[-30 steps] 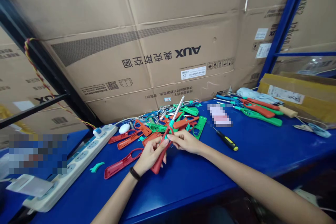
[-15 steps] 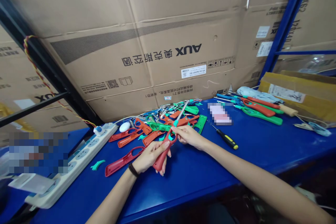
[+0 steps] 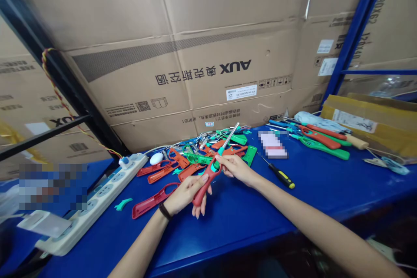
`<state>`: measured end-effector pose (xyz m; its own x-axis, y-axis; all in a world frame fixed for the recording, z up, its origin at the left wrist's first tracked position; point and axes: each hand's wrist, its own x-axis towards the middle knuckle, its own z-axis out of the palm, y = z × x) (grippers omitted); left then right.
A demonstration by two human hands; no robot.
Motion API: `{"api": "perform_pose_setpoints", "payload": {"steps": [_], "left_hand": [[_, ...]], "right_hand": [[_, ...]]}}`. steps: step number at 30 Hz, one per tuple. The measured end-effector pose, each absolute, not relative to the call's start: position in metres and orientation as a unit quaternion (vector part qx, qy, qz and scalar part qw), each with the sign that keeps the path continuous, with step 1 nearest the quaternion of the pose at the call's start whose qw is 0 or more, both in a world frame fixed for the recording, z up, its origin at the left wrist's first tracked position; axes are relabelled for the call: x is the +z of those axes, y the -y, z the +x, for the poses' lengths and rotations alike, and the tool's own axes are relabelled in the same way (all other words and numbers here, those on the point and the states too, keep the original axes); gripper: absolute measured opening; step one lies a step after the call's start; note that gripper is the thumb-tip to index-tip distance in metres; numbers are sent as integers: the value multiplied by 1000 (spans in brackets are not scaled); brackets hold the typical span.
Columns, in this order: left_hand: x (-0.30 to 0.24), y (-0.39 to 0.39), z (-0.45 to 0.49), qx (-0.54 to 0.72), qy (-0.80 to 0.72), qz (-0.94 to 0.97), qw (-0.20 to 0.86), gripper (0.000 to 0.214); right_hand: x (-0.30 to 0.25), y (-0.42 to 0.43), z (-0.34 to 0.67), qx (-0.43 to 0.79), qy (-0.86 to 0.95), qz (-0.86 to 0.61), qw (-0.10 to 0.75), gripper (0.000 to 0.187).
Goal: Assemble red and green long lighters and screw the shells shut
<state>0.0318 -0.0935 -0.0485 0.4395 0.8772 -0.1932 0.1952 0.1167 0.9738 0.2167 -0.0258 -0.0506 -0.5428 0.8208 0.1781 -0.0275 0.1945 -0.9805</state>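
Note:
A red long-nosed gas lighter (image 3: 204,190) is held up over the table, its metal tube tilted away to the upper right. My left hand (image 3: 190,192) is closed around its handle, thumb on top and some fingertips showing below. The fingers of my right hand (image 3: 235,167) pinch it near the trigger opening and green collar. Just left of my left hand lies a dark red handle shell (image 3: 150,204). Behind the hands, red, orange and green shells, small metal parts and an orange shell (image 3: 161,172) lie in a heap. A small green trigger piece (image 3: 124,204) rests apart on the left.
A white power strip (image 3: 97,200) runs along the left side. To the right lie a black and yellow screwdriver (image 3: 282,175), a blurred-out pink object (image 3: 273,144), and several lighters, one with a green handle (image 3: 325,148). Cardboard (image 3: 208,69) stands behind; the blue table (image 3: 228,234) ends in front.
The lighter has turned slightly and its tube tip points a little farther right. Both hands still grip it. The view has shifted slightly.

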Motion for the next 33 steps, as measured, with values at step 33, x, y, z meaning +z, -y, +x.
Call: {"api": "perform_pose_setpoints", "payload": {"steps": [33], "left_hand": [[-48,83,46,220,-581,774,122,19]], "right_hand": [[-78,76,386,152,709,-643,246,46]]}}
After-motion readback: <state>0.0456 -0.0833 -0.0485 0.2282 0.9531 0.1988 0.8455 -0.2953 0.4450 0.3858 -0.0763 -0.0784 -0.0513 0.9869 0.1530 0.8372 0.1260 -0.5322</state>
